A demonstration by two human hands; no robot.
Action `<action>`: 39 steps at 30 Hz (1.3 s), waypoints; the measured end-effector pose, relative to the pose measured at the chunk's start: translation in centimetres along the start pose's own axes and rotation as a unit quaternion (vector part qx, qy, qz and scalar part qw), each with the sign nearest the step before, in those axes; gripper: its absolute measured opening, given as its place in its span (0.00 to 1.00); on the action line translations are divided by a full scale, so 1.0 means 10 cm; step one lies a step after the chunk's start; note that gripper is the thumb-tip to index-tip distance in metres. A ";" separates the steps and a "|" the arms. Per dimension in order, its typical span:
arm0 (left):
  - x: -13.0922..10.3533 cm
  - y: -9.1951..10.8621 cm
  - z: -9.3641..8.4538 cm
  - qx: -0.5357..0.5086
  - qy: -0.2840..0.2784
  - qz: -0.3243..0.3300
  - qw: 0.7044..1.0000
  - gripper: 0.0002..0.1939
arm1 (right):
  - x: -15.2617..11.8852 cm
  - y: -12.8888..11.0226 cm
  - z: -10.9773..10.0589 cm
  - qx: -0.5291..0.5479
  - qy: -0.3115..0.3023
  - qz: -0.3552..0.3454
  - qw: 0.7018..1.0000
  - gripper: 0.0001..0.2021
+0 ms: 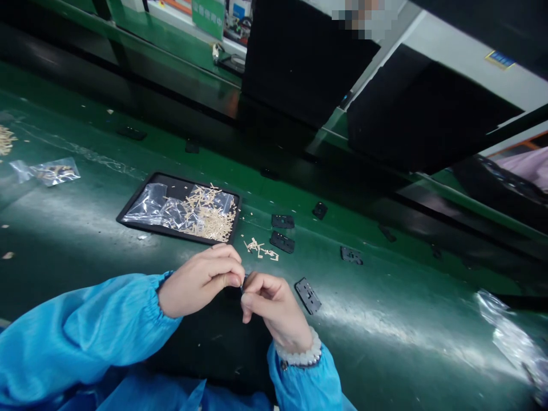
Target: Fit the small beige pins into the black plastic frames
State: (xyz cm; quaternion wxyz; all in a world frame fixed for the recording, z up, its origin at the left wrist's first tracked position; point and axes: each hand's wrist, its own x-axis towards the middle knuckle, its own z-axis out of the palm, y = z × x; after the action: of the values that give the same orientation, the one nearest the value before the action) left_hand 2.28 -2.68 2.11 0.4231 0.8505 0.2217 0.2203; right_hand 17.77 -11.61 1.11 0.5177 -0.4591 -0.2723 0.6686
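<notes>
Tray (128, 214) behind hands, plates (282, 242) right

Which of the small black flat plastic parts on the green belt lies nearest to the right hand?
The tilted small black flat plastic part, just beside the right hand; the others lie farther up.

dim overhead light, white glare streaks on the green belt (385, 331), dark background, edges bent, slight blur

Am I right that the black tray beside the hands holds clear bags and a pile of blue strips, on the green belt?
Not quite. In the head view the black tray on the green belt holds clear bags and a pile of pale tan strips, not blue ones. The rest is right: it lies just beyond the left hand and right hand.
</notes>
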 end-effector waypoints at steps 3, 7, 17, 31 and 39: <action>-0.01 0.01 -0.02 0.015 -0.006 0.020 1.000 0.11 | 0.00 -0.01 -0.02 -0.013 -0.009 0.007 1.000 0.09; -0.02 0.02 -0.03 0.036 -0.018 0.037 0.999 0.11 | 0.00 -0.03 -0.05 -0.035 -0.021 0.029 0.999 0.09; 0.02 -0.07 0.07 0.091 0.055 0.059 0.993 0.14 | 0.00 -0.06 -0.10 -0.210 0.003 -0.018 0.978 0.09; 0.68 -0.40 0.30 0.380 0.008 0.041 0.924 0.11 | 1.02 -1.13 -1.53 -0.714 0.333 -0.212 0.578 0.12; 0.84 -0.39 0.33 0.405 -0.045 0.037 0.913 0.10 | 0.07 -0.79 -1.26 -0.694 0.261 -0.232 0.630 0.11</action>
State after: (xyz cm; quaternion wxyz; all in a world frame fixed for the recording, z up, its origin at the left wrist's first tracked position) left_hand 10.14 2.11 -1.34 0.0436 0.9655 0.2408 0.0887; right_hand 32.51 -9.81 2.13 0.2339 -0.7598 -0.6066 -0.0072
